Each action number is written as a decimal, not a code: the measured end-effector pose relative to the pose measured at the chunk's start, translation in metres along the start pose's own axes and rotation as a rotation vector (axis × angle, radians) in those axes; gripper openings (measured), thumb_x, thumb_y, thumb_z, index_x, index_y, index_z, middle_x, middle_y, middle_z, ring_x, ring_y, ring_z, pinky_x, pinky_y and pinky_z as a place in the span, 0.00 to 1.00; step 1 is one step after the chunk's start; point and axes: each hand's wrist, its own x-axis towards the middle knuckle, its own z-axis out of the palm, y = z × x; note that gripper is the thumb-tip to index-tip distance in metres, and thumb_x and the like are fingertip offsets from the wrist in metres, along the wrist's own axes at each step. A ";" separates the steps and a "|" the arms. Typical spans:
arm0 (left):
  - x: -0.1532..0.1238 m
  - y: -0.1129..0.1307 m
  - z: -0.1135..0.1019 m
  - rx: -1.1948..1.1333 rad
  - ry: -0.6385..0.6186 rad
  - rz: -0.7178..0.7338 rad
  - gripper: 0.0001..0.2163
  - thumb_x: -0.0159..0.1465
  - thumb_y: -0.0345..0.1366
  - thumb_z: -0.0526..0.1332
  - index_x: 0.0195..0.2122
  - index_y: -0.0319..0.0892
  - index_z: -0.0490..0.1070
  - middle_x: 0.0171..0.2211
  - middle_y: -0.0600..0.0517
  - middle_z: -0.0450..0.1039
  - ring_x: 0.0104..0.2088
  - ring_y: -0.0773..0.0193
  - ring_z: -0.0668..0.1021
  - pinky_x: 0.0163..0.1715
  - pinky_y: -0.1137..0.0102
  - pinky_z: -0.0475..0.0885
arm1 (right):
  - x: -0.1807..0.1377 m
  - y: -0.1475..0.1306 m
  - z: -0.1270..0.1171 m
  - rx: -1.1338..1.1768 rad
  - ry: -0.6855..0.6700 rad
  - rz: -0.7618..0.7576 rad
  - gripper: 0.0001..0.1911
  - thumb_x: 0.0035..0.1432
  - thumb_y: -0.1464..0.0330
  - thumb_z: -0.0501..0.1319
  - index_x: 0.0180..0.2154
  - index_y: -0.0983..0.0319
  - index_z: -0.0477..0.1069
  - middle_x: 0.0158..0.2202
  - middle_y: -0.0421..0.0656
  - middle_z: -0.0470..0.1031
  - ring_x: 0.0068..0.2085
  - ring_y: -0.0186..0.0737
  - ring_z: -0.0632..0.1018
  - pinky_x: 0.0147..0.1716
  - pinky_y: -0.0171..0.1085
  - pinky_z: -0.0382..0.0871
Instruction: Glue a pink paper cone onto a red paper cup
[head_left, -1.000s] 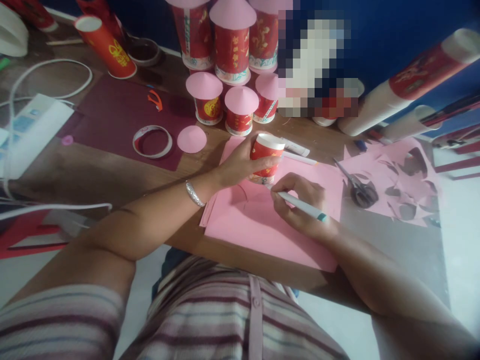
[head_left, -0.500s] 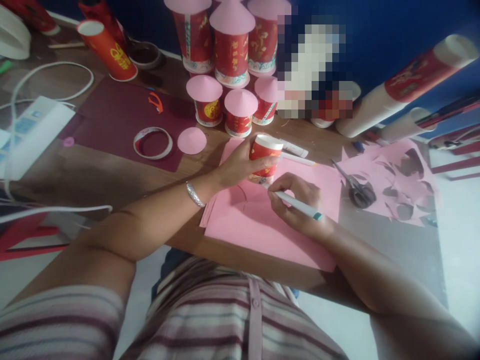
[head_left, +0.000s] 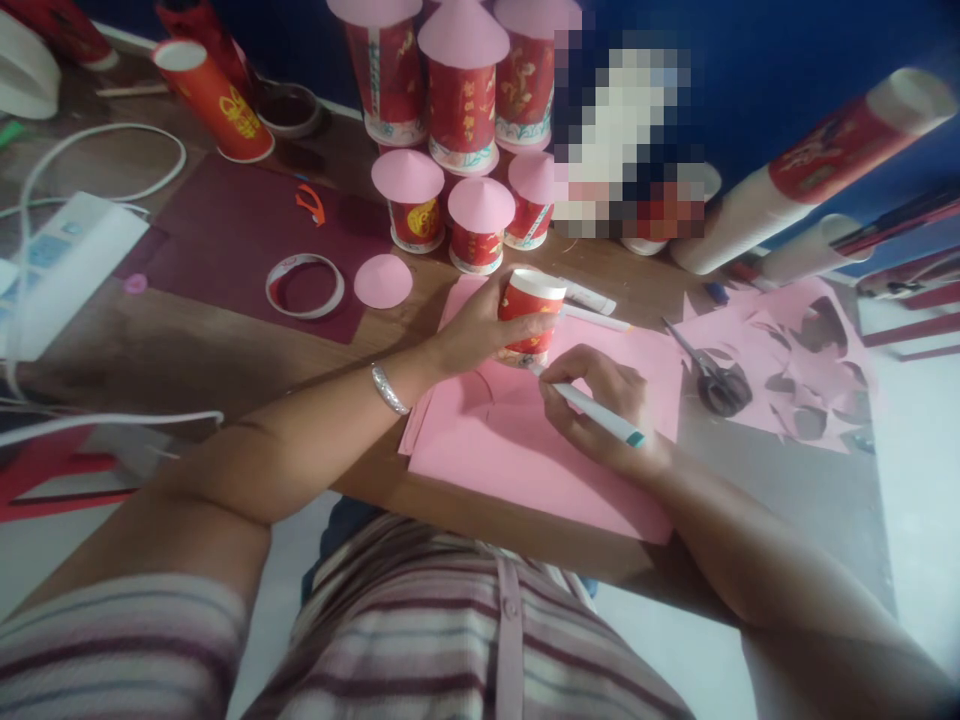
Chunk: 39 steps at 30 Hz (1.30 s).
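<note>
My left hand point(head_left: 471, 330) is wrapped round a small red paper cup point(head_left: 531, 315) that stands upside down on a pink paper sheet point(head_left: 525, 460). A curved pen line shows on the sheet just left of the cup. My right hand point(head_left: 600, 405) is closed on a white pen with a teal end point(head_left: 600, 413). Its tip touches the paper at the cup's base, on the near right side.
Red cups with pink cone lids point(head_left: 450, 200) stand behind the sheet. A loose pink cone point(head_left: 383, 281), a tape ring point(head_left: 305, 284) and a dark red sheet point(head_left: 225, 240) lie to the left. Scissors point(head_left: 712, 375) rest on pink scraps point(head_left: 795, 360) at right. A white power strip point(head_left: 64, 265) with cables sits far left.
The pen tip has shifted slightly along the cup's base. The left hand and the cup have stayed put.
</note>
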 end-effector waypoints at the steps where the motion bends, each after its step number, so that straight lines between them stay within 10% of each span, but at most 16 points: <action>1: 0.000 0.000 0.000 -0.002 0.002 -0.007 0.24 0.56 0.47 0.75 0.47 0.42 0.68 0.46 0.49 0.77 0.45 0.61 0.80 0.43 0.67 0.76 | 0.000 0.000 0.000 -0.004 -0.001 0.002 0.04 0.65 0.73 0.61 0.39 0.58 0.69 0.32 0.38 0.80 0.30 0.34 0.81 0.29 0.32 0.73; 39: 0.000 0.001 0.000 -0.001 0.007 -0.024 0.25 0.55 0.46 0.76 0.47 0.43 0.69 0.48 0.48 0.77 0.47 0.60 0.79 0.45 0.67 0.76 | 0.004 -0.001 -0.001 -0.041 0.014 -0.006 0.04 0.66 0.72 0.62 0.38 0.57 0.70 0.33 0.40 0.81 0.30 0.35 0.81 0.28 0.33 0.75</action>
